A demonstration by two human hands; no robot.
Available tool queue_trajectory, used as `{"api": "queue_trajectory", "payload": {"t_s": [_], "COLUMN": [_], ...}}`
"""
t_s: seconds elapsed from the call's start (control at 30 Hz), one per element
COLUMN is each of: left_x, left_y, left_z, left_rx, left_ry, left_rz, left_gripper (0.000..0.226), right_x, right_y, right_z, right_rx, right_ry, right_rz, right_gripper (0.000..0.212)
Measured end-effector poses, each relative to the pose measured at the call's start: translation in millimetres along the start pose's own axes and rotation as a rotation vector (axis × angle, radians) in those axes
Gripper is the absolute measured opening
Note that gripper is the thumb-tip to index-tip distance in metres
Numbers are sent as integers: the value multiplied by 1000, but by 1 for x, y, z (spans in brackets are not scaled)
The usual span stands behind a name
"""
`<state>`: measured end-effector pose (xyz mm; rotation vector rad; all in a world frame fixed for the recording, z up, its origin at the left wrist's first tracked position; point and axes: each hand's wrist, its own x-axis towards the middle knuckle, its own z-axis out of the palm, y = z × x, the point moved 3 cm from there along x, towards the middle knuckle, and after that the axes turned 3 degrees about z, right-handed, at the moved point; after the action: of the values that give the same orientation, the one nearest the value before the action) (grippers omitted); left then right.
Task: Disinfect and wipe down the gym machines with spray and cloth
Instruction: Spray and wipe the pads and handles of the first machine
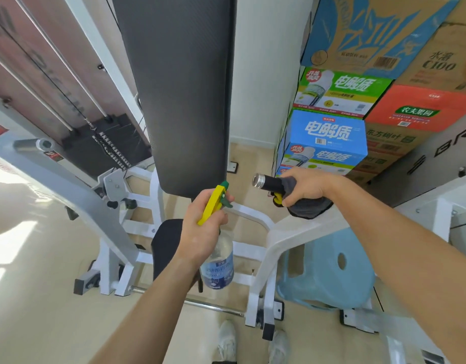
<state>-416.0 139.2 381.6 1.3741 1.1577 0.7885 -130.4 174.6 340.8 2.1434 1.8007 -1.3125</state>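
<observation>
While left fingers point(228, 198) grip spray bottle point(218, 266), cloth point(310, 208) under right fingers point(292, 199).

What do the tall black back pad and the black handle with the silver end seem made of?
Tall black back pad: likely vinyl over foam, matte, fine woven-looking grain. Black handle with silver end: probably a matte rubber or foam sleeve on a metal tube; its end gleams like polished steel.
</observation>
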Motion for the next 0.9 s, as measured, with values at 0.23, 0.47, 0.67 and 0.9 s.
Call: {"api": "queue_trajectory", "payload": {"t_s": [0.23,0.47,0.67,0.9], "left_x": [22,23,10,-29], "left_y": [9,20,29,37], "left_z": [-6,-27,-73,-141], "left_rx": [3,-56,-64,-165], "left_ry": [-57,-128,-161,-201], "left_rz": [37,136,124,144], "left_gripper": [34,35,39,40], "right_x": [-18,-18,-60,-109], "right_y": [-67,-143,-148,-230], "right_z": [37,43,57,102], "right_rx": [-119,-75,441,1591], "right_ry": [733,952,934,822], "right_rz": [-96,-288,-115,-190], "right_gripper": [17,32,23,5]}}
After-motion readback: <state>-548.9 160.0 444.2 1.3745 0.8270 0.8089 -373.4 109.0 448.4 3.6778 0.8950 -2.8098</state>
